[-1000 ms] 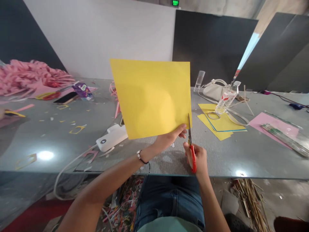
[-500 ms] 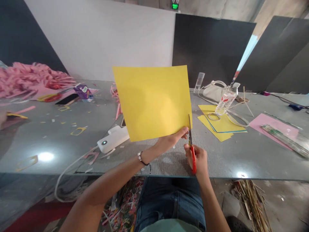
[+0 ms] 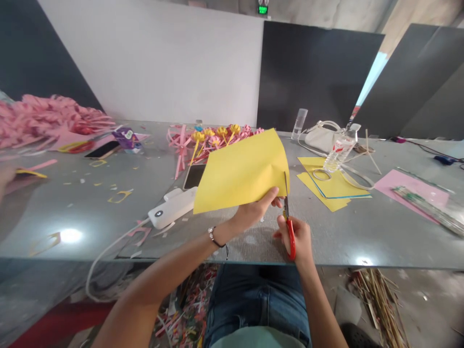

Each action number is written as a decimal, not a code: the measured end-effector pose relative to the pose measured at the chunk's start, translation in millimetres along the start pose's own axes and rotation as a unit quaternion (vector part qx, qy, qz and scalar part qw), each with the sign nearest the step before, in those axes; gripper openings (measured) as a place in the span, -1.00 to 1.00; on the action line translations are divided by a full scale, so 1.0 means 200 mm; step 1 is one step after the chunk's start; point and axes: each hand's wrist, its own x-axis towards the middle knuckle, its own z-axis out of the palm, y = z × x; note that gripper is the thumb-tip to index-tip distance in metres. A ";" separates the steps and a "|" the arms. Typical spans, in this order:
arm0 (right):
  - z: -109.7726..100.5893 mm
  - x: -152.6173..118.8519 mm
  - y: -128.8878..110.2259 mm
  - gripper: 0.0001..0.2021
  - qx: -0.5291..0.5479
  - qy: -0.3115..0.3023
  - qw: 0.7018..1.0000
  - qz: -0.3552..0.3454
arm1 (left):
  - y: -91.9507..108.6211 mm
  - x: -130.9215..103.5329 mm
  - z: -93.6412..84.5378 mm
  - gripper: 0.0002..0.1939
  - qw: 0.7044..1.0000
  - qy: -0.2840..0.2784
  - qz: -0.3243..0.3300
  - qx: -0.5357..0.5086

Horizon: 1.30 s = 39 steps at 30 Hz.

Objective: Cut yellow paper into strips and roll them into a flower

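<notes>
A yellow sheet of paper is held up above the table, its far edge bending back. My left hand pinches its near edge close to the right corner, thumb on top. My right hand is closed around the red handles of a pair of scissors. The blades point away from me and lie at the paper's right margin, just beside my left thumb. The lower fingers of my left hand are partly hidden under the sheet.
Behind the sheet lie pink and yellow paper flowers and a phone. A white power strip sits left. Right are yellow sheets, a water bottle and pink paper. Another person's hand shows far left.
The sheet has tipped down from nearly upright and now bends, uncovering the flowers and phone behind it. Both hands and the scissors stay in almost the same place.
</notes>
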 end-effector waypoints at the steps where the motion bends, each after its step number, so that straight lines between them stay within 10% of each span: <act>1: 0.00 0.00 0.00 -0.44 0.019 -0.004 1.000 0.000 | 0.00 0.00 0.00 -0.57 1.000 -0.007 0.004 0.004; 16: -0.01 0.01 0.02 -0.46 0.204 -0.040 0.978 -0.027 | 0.00 -0.02 0.03 -0.59 0.995 -0.089 0.008 0.031; 39: -0.02 -0.01 0.01 -0.40 0.054 0.018 0.998 -0.029 | -0.06 -0.01 0.04 -0.54 0.987 -0.150 0.036 0.047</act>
